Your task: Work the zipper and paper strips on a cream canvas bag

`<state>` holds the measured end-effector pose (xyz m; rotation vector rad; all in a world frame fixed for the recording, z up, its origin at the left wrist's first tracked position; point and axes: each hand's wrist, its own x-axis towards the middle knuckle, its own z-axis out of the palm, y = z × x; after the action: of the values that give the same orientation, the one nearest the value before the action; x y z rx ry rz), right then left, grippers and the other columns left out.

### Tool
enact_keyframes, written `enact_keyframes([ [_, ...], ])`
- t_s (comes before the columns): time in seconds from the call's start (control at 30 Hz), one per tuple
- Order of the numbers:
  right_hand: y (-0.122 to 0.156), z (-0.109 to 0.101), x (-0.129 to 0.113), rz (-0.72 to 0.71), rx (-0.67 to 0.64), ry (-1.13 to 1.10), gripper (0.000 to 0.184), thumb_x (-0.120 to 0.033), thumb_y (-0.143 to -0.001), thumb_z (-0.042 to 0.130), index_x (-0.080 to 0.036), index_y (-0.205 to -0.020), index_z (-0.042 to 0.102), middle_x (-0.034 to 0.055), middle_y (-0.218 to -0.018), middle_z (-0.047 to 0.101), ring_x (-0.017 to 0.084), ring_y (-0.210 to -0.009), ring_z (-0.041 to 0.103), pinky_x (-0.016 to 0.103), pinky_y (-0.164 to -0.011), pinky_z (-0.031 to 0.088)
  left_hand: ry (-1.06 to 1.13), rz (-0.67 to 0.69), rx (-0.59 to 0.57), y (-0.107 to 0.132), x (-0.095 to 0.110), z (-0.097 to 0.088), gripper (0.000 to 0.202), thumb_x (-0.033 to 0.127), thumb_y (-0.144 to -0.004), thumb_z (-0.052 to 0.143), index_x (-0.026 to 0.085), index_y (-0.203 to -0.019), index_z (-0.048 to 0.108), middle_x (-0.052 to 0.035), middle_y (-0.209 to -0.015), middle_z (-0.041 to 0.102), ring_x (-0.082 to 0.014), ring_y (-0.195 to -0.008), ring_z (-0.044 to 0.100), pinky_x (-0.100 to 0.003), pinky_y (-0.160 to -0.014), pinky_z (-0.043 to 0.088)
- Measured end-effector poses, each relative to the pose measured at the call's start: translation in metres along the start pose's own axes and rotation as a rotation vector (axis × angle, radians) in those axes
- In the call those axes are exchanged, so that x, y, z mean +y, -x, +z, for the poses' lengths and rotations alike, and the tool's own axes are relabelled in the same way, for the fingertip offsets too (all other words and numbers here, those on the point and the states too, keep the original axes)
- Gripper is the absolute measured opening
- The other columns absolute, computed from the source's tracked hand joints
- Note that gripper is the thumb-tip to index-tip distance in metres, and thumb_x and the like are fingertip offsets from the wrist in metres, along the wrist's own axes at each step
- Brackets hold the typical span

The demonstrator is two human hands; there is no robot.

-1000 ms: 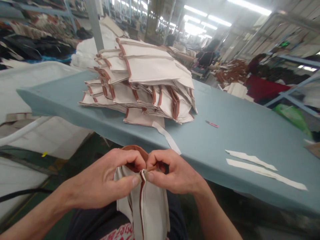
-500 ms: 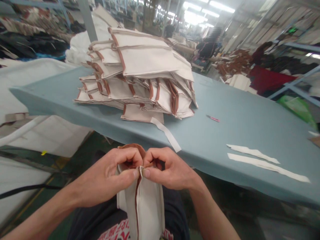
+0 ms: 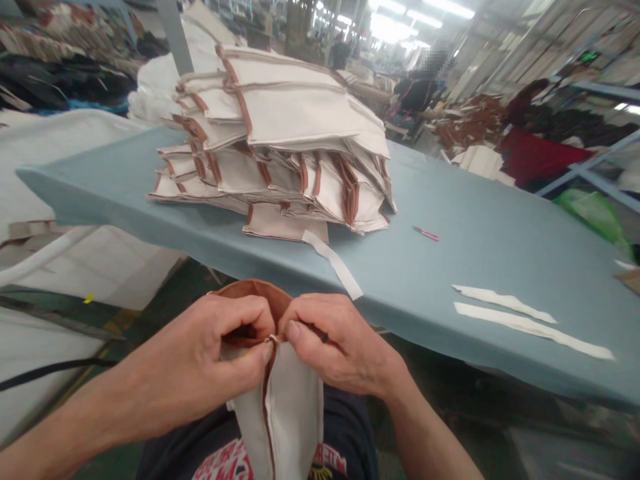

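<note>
Pinches a cream cloth piece [image 3: 299, 407] by its top edge in left hand [image 3: 213, 347] and right hand [image 3: 337, 340], before a cloth pile [image 3: 300, 113] on a blue table [image 3: 430, 280].

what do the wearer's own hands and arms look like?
Left hand and right hand bare: no gloves, rings or watch visible. Forearms show no sleeves or markings. Dark garment below, with red-and-white lettering and a yellow print.

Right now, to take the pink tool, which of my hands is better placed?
Likely the right hand: it is nearer the pink tool, which lies on the table ahead and to the right. The left hand, pinching the fabric, is farther.
</note>
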<state>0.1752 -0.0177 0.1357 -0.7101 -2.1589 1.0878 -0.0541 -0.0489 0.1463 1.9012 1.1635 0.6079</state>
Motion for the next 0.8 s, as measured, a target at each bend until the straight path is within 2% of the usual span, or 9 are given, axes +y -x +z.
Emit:
enact_keyframes([
  [0.1, -0.001, 0.003, -0.002, 0.048, 0.02, -0.043, 0.019, -0.023, -0.097, 0.061, -0.022, -0.078, 0.06, -0.0028, -0.074, 0.061, 0.013, -0.068, 0.054, 0.027, -0.069, 0.04, 0.005, 0.038, 0.025, -0.001, 0.003, -0.001, 0.021, 0.022, -0.089, 0.055, 0.024, -0.069, 0.048, 0.0077, -0.066, 0.051, -0.0106, -0.059, 0.047, -0.022, -0.052, 0.035],
  [0.23, -0.003, 0.005, -0.001, 0.214, -0.046, -0.227, 0.038, -0.045, -0.095, 0.082, -0.021, -0.075, 0.059, -0.0061, -0.069, 0.055, 0.01, -0.062, 0.045, 0.025, -0.06, 0.037, 0.001, -0.003, -0.032, 0.003, 0.001, -0.002, 0.026, 0.026, -0.095, 0.058, 0.023, -0.07, 0.053, 0.0065, -0.068, 0.054, -0.0114, -0.06, 0.048, -0.022, -0.051, 0.035],
  [0.33, -0.003, 0.006, 0.001, 0.187, -0.104, -0.342, 0.045, -0.053, -0.095, 0.086, -0.021, -0.077, 0.06, -0.0064, -0.07, 0.055, 0.01, -0.061, 0.043, 0.023, -0.057, 0.036, 0.03, -0.043, -0.085, 0.01, -0.003, -0.006, 0.027, 0.03, -0.099, 0.06, 0.023, -0.073, 0.06, 0.0055, -0.068, 0.056, -0.0128, -0.06, 0.049, -0.023, -0.051, 0.036],
  [0.43, -0.002, 0.007, -0.001, 0.125, -0.093, -0.281, 0.03, -0.038, -0.095, 0.085, -0.021, -0.082, 0.064, -0.0052, -0.075, 0.062, 0.011, -0.064, 0.048, 0.023, -0.062, 0.041, 0.06, -0.045, -0.092, 0.017, -0.007, -0.012, 0.03, 0.032, -0.101, 0.062, 0.023, -0.073, 0.063, 0.0049, -0.068, 0.058, -0.0132, -0.06, 0.049, -0.023, -0.052, 0.037],
  [0.53, -0.001, 0.008, -0.005, 0.12, -0.083, -0.214, 0.016, -0.023, -0.092, 0.079, -0.021, -0.083, 0.066, -0.005, -0.077, 0.064, 0.011, -0.065, 0.051, 0.023, -0.066, 0.043, 0.072, -0.033, -0.146, 0.02, -0.008, -0.019, 0.032, 0.038, -0.105, 0.064, 0.024, -0.078, 0.071, 0.0043, -0.071, 0.065, -0.0136, -0.062, 0.054, -0.022, -0.054, 0.041],
  [0.63, -0.002, 0.011, -0.008, 0.128, -0.09, -0.217, 0.015, -0.02, -0.091, 0.076, -0.021, -0.081, 0.065, -0.0053, -0.076, 0.064, 0.011, -0.064, 0.051, 0.023, -0.066, 0.043, 0.063, -0.008, -0.177, 0.021, -0.004, -0.026, 0.03, 0.039, -0.107, 0.063, 0.026, -0.084, 0.079, 0.0055, -0.074, 0.071, -0.0132, -0.064, 0.06, -0.02, -0.057, 0.045],
  [0.8, -0.006, 0.014, -0.009, 0.167, -0.054, -0.191, 0.012, -0.02, -0.086, 0.074, -0.021, -0.079, 0.065, -0.0052, -0.072, 0.063, 0.011, -0.063, 0.051, 0.023, -0.063, 0.041, -0.037, -0.002, -0.117, 0.023, 0.008, -0.031, 0.03, 0.026, -0.105, 0.056, 0.028, -0.093, 0.083, 0.0107, -0.08, 0.078, -0.011, -0.07, 0.069, -0.016, -0.065, 0.048],
])
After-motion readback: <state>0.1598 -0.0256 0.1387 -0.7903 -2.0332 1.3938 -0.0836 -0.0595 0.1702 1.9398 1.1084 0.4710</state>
